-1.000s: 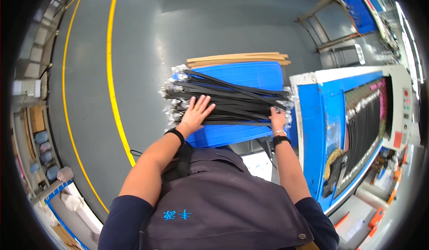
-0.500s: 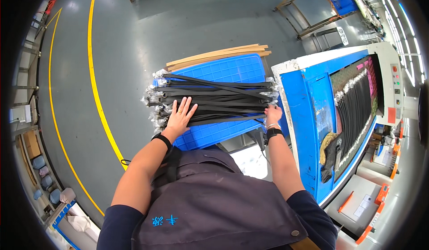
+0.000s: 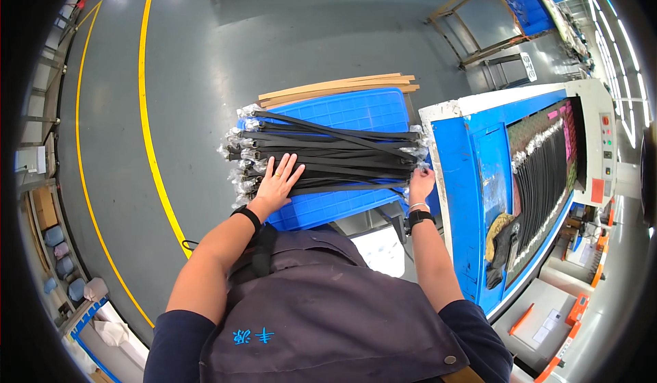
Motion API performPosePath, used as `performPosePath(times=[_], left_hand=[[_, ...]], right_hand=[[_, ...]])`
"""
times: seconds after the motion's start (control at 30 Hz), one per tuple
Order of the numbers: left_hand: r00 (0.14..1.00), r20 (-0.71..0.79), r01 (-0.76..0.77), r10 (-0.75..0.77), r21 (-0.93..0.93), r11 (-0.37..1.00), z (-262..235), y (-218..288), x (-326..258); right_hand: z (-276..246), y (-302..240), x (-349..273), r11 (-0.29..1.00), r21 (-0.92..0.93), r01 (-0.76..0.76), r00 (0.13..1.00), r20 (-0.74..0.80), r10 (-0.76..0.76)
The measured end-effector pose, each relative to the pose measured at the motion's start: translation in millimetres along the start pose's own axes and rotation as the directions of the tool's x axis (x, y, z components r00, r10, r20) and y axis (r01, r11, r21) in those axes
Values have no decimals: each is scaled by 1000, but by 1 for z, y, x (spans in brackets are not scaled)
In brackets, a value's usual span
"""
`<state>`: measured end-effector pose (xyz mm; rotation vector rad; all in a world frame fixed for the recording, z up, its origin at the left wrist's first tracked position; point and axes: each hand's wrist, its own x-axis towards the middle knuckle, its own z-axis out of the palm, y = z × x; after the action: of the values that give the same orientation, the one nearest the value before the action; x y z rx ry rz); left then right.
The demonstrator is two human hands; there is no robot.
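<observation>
A pile of long black straps (image 3: 335, 151) lies crosswise over a blue plastic crate lid or tray (image 3: 328, 205) in front of me. Clear plastic wrapping (image 3: 239, 164) covers the strap ends on both sides. My left hand (image 3: 276, 183) rests on the left part of the pile, fingers spread and flat. At the pile's right end, my right hand (image 3: 421, 183) has its fingers bent together at the wrapped strap ends. What exactly sits between those fingers is too small to make out.
Brown flat strips (image 3: 335, 88) lie along the far edge of the blue surface. Close on the right stands a blue and white machine (image 3: 472, 184) with a row of black straps (image 3: 544, 184) on its bed. Yellow lines (image 3: 145, 95) run along the grey floor at left.
My right hand has shifted slightly at the strap ends, its fingers now pointing more upward. My left hand stays flat on the pile. The whole view has tilted a little.
</observation>
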<state>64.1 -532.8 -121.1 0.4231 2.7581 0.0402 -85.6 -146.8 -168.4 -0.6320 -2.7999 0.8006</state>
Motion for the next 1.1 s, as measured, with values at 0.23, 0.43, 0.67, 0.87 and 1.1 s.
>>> performPosePath(times=[0.23,0.43,0.67,0.87,1.1], left_hand=[[999,-31,9,-10,-28,1000,-1,-2,-3],[996,-86,19,-23,-46,999,1,-5,-7],[994,-109,12,-15,-27,1000,6,-6,-13],[998,-62,18,-21,-52,998,-1,-7,-11],[999,4,35,-35,-46,998,-2,-6,-6]], right_hand=[[-11,-62,-19,713,-141,687,716,301,-630],[-5,-65,-6,449,-261,855,514,549,-659],[-14,-65,2,374,-221,901,415,690,-593],[11,-139,5,480,-145,865,501,305,-810],[64,-107,32,572,-159,805,567,490,-662]])
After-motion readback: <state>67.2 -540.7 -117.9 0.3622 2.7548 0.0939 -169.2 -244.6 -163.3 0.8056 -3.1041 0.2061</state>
